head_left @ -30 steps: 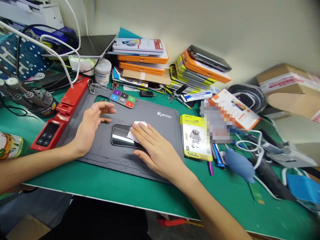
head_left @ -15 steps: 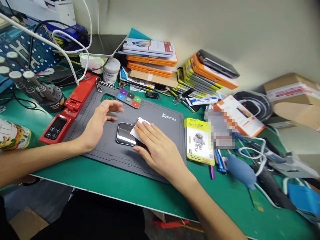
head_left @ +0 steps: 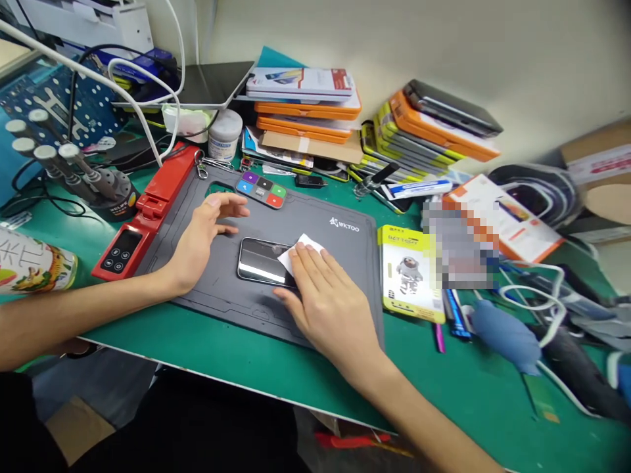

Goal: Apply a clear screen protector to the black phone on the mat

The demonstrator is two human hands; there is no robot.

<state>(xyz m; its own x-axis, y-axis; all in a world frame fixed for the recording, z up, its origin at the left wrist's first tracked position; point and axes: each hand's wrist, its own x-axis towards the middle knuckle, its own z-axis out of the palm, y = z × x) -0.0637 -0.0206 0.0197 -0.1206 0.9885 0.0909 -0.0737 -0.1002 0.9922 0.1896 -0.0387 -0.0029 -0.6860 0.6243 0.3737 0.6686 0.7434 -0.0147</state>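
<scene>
A black phone lies face up on the grey mat, its glossy screen reflecting light. My right hand rests with its fingers flat on a white wipe, pressing it over the phone's right end and partly hiding that end. To the left of the phone, my left hand hovers over the mat with its fingers curved apart and nothing in them.
A red device borders the mat on the left, near a screwdriver holder. A yellow battery box lies right of the mat, with a blue air blower beyond. Orange boxes are stacked behind.
The view has shifted, so the scene sits slightly farther right. My right hand and the wipe have slid a little to the right along the phone, uncovering more screen.
</scene>
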